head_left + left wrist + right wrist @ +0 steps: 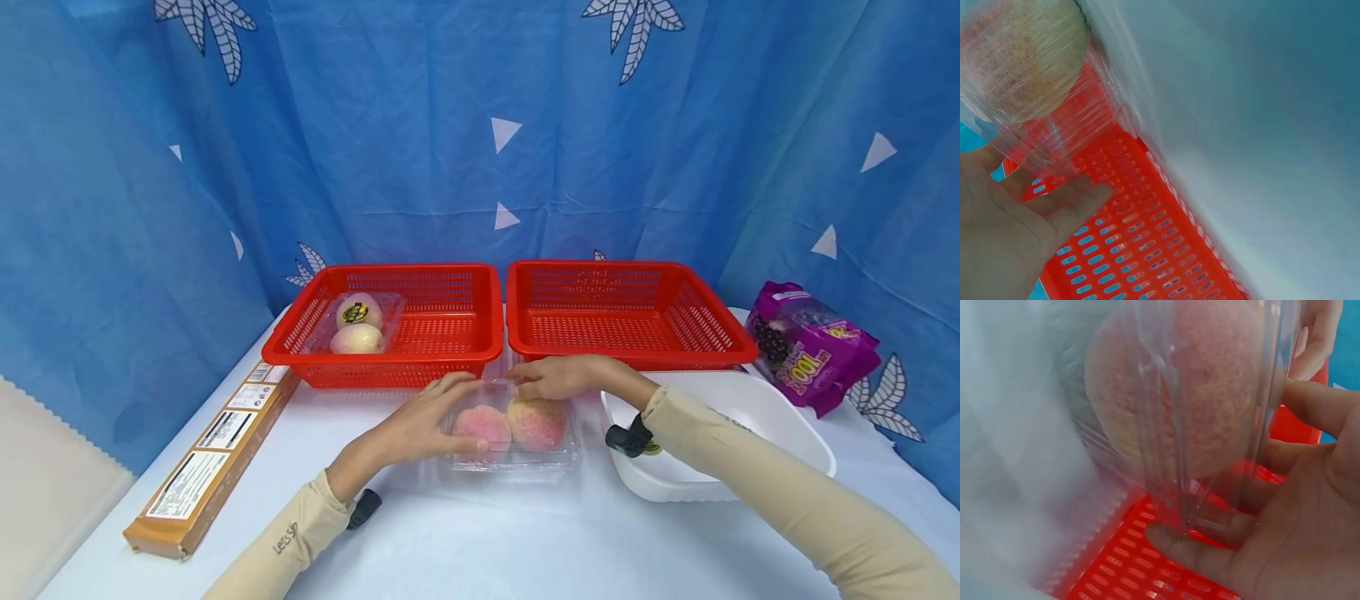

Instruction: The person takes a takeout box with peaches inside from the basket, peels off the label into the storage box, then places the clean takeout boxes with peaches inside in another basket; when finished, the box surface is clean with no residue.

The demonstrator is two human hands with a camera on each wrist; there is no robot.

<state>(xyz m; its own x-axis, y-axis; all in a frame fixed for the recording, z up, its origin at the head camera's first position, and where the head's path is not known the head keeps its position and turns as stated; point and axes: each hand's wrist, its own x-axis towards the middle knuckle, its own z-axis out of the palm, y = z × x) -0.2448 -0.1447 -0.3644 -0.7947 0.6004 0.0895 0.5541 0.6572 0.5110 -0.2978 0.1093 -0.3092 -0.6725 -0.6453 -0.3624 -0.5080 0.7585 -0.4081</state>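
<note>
From beige sleeves (795, 508) nearest the camera, gripping with fingers (452, 384) of left hand (420, 427) and right hand (564, 377) a clear two-peach pack (517, 457), six o'clock from the gap between red baskets (618, 335), white tub (780, 417) at the pack's three o'clock.

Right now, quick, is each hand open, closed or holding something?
Left hand: closed around the left side of the clear box of peaches, holding it.
Right hand: closed on the same box's far right part, holding it.
</note>
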